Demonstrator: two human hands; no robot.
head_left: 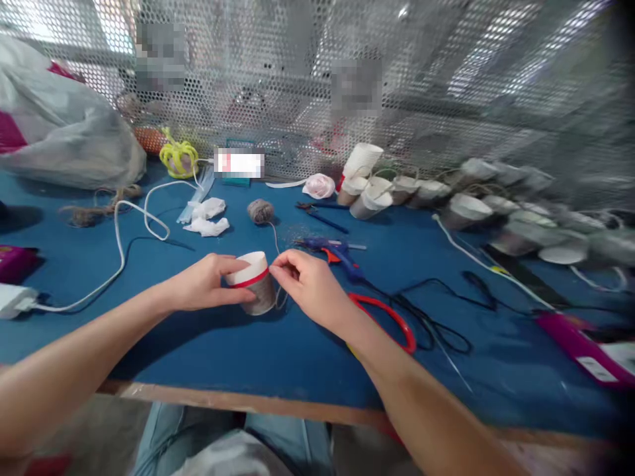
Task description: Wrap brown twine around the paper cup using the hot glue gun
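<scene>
In my left hand (198,284) is a small cup (262,299), thumb and fingers closed around its side. It has a white upper part, a grey-brown lower part and a red band (255,278) below the rim. My right hand (315,284) pinches a thin strand of yarn (274,239) at the cup's right side, close to the band. That strand runs back to a grey-brown yarn ball (260,211) on the table. Some of it loops below the right fingertips, beside the cup. The pinching fingertips partly hide the strand.
A blue glue gun (342,254), pliers (325,215) and red-handled scissors (387,314) lie to the right on the blue table (208,357). Several similar cups (466,210) stand farther right. White cables (119,251) cross the left side. Perforated metal (288,86) rises behind.
</scene>
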